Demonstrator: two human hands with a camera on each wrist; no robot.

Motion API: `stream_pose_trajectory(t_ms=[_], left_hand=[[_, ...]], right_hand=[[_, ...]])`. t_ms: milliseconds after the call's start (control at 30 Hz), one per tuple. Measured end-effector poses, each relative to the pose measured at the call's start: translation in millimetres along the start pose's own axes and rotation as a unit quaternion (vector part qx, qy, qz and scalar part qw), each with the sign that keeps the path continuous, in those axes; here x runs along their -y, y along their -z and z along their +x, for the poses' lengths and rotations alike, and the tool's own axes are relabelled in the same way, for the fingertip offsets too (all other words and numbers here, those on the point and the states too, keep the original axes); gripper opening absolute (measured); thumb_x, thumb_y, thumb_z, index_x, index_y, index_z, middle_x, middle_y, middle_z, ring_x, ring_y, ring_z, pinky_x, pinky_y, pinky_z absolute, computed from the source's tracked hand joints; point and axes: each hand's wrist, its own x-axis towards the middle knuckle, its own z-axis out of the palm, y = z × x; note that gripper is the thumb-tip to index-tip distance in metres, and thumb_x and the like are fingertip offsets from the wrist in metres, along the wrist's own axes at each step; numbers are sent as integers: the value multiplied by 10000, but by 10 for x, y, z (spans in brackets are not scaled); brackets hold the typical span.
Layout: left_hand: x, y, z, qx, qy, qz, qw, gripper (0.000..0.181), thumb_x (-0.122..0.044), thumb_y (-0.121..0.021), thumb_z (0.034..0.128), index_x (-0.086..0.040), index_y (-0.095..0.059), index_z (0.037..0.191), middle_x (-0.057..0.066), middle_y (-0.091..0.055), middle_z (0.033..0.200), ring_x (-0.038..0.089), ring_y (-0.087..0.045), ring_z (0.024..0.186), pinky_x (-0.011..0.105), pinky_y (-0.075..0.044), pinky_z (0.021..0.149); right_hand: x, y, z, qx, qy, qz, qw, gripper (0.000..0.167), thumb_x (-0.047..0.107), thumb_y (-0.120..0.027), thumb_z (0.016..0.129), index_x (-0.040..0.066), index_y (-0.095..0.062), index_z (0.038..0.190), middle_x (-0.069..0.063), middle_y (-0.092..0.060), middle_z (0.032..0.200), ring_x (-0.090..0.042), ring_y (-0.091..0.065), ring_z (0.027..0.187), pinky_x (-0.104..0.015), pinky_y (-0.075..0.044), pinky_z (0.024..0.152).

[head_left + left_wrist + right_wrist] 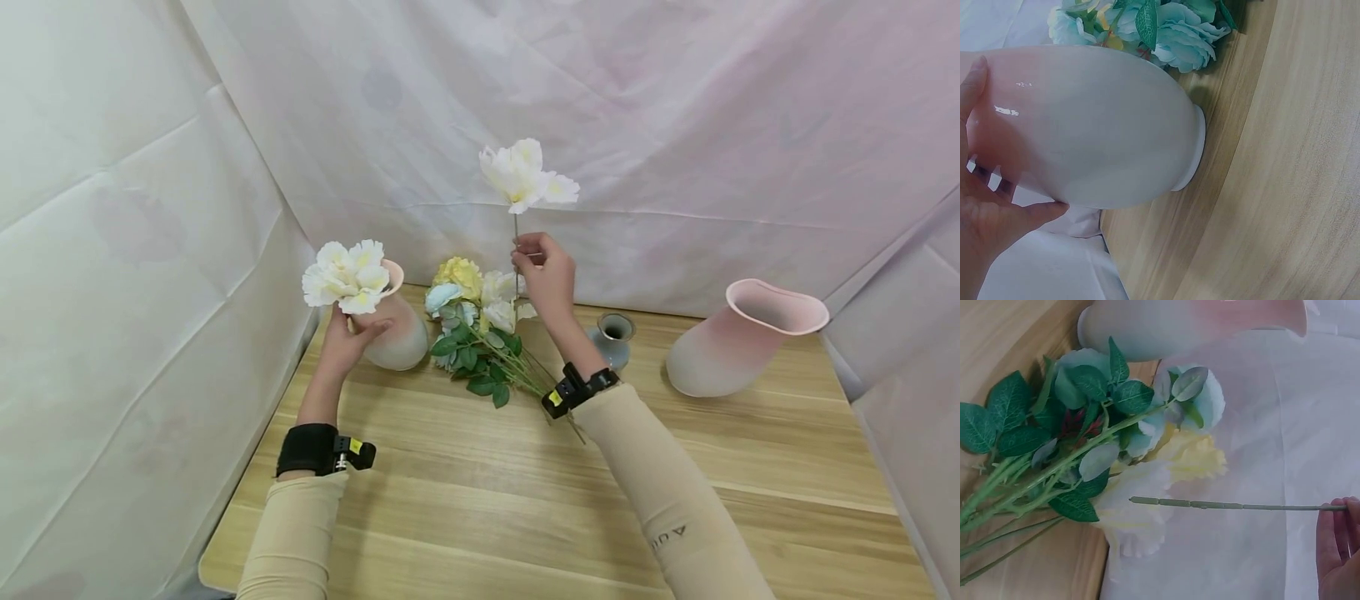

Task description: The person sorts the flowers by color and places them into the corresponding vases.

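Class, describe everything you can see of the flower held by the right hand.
The flower has broad, ruffled white petals touched with yellow and looks artificial. Its thin green stem is segmented towards the lower end. The right hand pinches the stem below the petals, holding it roughly upright. The stem's tip shows against the bunched flowers; contact there cannot be told.

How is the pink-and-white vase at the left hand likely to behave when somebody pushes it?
The vase may tip if pushed high, since its foot is narrower than its belly. It is probably slippery, as bright highlights suggest a smooth glaze. It seems rigid: no dent shows under the fingers.
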Motion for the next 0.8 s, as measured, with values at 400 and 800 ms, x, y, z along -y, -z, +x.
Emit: stream_pose_trajectory(t_ms=[400,800], left_hand=[[-21,-26,18,3,-53,-21,10000,965,-107,-717,903,-83,-47,1598,113,-66,1681,280,-34,1561,530,-68,1268],[8,-19,35,25,-53,-41,10000,952,-117,-712,910,-98,-56,1599,103,-73,1680,270,-34,1561,528,-77,1268]], right_hand=[[241,-114,70,155,165,229,9995,188,76,-679,940,36,-686,1124,-151,-715,1026,-256,-696,891,-263,-598,754],[627,-349,97,390,585,354,9969,193,99,-687,939,48,-694,1125,-133,-723,1041,-247,-703,921,-276,-590,798]])
